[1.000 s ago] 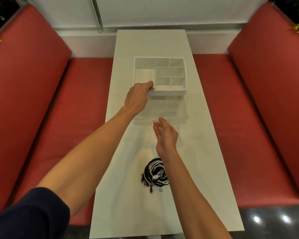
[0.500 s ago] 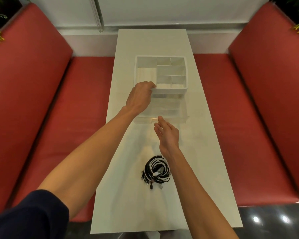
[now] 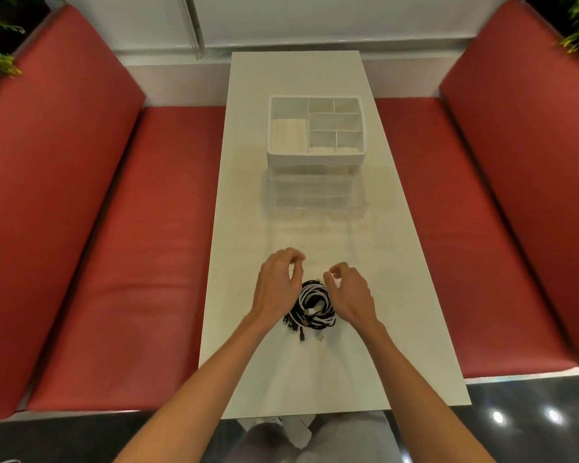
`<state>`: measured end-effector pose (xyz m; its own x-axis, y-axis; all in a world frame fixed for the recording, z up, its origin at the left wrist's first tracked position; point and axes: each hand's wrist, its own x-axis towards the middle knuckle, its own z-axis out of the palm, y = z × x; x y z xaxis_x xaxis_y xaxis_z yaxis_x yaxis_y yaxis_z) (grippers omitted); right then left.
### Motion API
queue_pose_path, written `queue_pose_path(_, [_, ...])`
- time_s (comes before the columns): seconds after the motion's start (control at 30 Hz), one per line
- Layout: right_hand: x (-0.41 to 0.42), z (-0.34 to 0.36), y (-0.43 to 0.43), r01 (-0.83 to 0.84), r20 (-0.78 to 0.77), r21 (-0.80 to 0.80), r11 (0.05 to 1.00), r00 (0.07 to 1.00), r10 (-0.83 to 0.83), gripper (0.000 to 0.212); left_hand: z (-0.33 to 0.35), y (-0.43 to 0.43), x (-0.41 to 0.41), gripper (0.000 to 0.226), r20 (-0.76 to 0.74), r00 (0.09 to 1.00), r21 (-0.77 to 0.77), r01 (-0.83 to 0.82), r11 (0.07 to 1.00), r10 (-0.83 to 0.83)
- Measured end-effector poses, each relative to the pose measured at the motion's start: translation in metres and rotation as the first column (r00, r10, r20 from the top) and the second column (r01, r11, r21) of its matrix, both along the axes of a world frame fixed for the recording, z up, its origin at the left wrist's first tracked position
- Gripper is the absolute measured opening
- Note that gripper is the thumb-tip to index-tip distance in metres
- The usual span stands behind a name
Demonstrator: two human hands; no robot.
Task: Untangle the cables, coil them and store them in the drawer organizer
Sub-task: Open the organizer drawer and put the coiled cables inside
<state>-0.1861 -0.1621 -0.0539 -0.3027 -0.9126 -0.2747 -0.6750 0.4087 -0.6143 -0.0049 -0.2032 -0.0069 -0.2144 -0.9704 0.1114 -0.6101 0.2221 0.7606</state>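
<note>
Cable bundle (image 3: 312, 307): black and white cables wound together in one roundish tangle on the white table (image 3: 315, 375), on its near half and well short of the storage.
Long axis: none that is strong. The mass is close to round, and the loose plug ends trail out at its near left edge, toward the person.
Left hand (image 3: 277, 289): fingers loosely curled and gripping nothing. It sits at the bundle's left flank; whether it touches the cables cannot be told.
Right hand (image 3: 350, 294): fingers likewise loosely curled and empty, at the bundle's right flank, just beside the loops.
Key relation: the bundle lies between the two hands. The fingertips of both reach past its far edge, so the cables sit back toward the wrists.
Nearer hand: neither, as they bracket it about evenly.
Drawer organizer (image 3: 315, 158): white, with divided compartments, at mid-table beyond the hands and well apart from the cables.
Clear drawer (image 3: 315, 195): seems to be pulled out in front of the organizer, though it is blurred.
Likely step: the first grasp to start untangling. Nothing is coiled or stored yet.
</note>
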Motion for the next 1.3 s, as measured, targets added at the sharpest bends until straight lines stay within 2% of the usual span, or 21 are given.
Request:
queue_pose_path(0.07, [0.005, -0.016, 0.013, -0.024, -0.124, 0.085, 0.996, 0.992, 0.035, 0.046, -0.025, 0.015, 0.001, 0.019, 0.075, 0.997, 0.167, -0.025, 0.986, 0.012])
queue_pose_path(0.13, [0.012, -0.025, 0.025, -0.029, -0.213, 0.093, 0.995, 0.976, 0.048, 0.051, -0.043, 0.028, 0.001, 0.037, 0.203, 0.979, 0.351, -0.058, 0.935, -0.016])
queue_pose_path(0.23, [0.026, -0.039, 0.038, 0.020, -0.227, 0.061, 0.998, 0.974, -0.006, 0.044, -0.064, 0.044, -0.004, 0.055, 0.310, 0.949, 0.481, -0.107, 0.870, -0.055])
queue_pose_path(0.33, [0.044, -0.060, 0.053, 0.003, -0.310, 0.004, 1.000, 0.951, -0.001, 0.022, -0.071, 0.057, -0.014, 0.051, 0.268, 0.963, 0.521, -0.134, 0.843, -0.012])
queue_pose_path(0.43, [0.062, -0.080, 0.063, 0.035, -0.332, 0.025, 0.999, 0.943, -0.025, 0.020, -0.069, 0.067, -0.019, 0.052, 0.175, 0.981, 0.597, -0.175, 0.783, 0.085])
queue_pose_path(0.53, [0.070, -0.083, 0.066, 0.144, -0.280, 0.067, 0.987, 0.952, -0.120, 0.021, -0.064, 0.069, -0.014, 0.055, 0.130, 0.985, 0.627, -0.169, 0.760, 0.112])
queue_pose_path(0.6, [0.075, -0.084, 0.068, 0.171, -0.240, -0.022, 0.985, 0.956, -0.171, 0.014, -0.068, 0.068, -0.008, 0.060, 0.110, 0.987, 0.653, -0.160, 0.741, 0.116])
queue_pose_path(0.7, [0.081, -0.077, 0.073, 0.244, -0.078, -0.119, 0.962, 0.964, -0.254, 0.010, -0.074, 0.069, -0.001, 0.073, 0.064, 0.986, 0.664, -0.155, 0.732, 0.151])
queue_pose_path(0.77, [0.083, -0.065, 0.077, 0.356, 0.061, -0.143, 0.924, 0.935, -0.351, 0.020, -0.070, 0.071, 0.003, 0.067, 0.027, 0.990, 0.668, -0.122, 0.734, 0.140])
queue_pose_path(0.83, [0.084, -0.058, 0.077, 0.361, 0.143, -0.114, 0.926, 0.928, -0.344, 0.030, -0.069, 0.073, 0.007, 0.058, 0.005, 0.994, 0.662, -0.085, 0.744, 0.109])
queue_pose_path(0.93, [0.083, -0.042, 0.072, 0.372, 0.276, -0.139, 0.918, 0.905, -0.324, 0.030, -0.059, 0.071, 0.011, 0.059, -0.112, 0.985, 0.667, -0.025, 0.745, 0.132])
queue_pose_path(1.03, [0.082, -0.026, 0.063, 0.361, 0.303, -0.191, 0.913, 0.906, -0.295, 0.030, -0.039, 0.064, 0.017, 0.052, -0.214, 0.965, 0.657, 0.030, 0.753, 0.148])
queue_pose_path(1.17, [0.083, 0.010, 0.042, 0.357, 0.319, -0.276, 0.892, 0.910, -0.265, 0.027, 0.005, 0.045, 0.020, 0.049, -0.234, 0.966, 0.582, 0.052, 0.812, 0.106])
queue_pose_path(1.3, [0.086, 0.052, 0.012, 0.355, 0.336, -0.306, 0.883, 0.908, -0.248, 0.022, 0.046, 0.022, 0.021, 0.049, -0.313, 0.949, 0.532, 0.145, 0.834, 0.034])
